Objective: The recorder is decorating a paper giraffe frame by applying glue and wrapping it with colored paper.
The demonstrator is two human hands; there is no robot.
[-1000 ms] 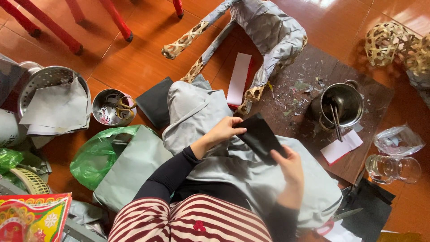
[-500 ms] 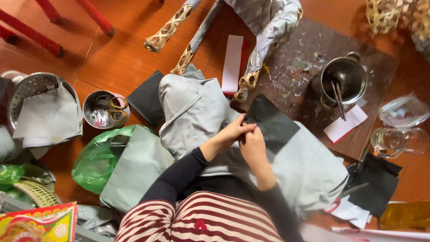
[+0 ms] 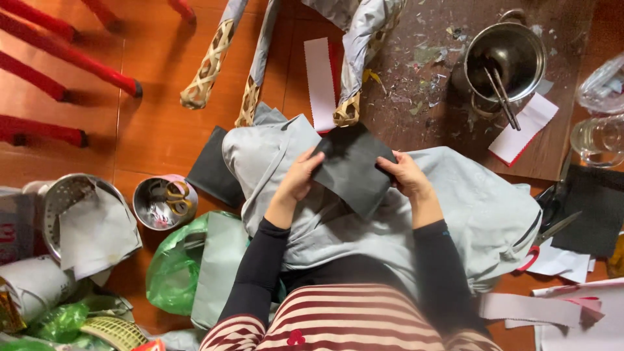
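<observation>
Both hands hold a dark grey sheet of paper [image 3: 351, 170] above a pale grey garment [image 3: 468, 208] spread over my lap. My left hand [image 3: 300, 174] grips the sheet's left edge, and my right hand [image 3: 404, 174] grips its right edge. The sheet hangs slightly folded between them. Black sleeves cover my forearms, and red-and-white striped clothing shows below.
A metal pot [image 3: 506, 55] with sticks stands on a stained board [image 3: 422, 78] at upper right. White paper strips [image 3: 320, 81], more dark sheets [image 3: 211, 174], a tin with scissors [image 3: 164, 201], a green bag [image 3: 175, 270], paper-wrapped bamboo frame legs [image 3: 209, 65] and red chair legs [image 3: 65, 62] surround me.
My hands have moved apart along the dark sheet, spreading it out and lifting it in front of me. The camera view has shifted closer.
</observation>
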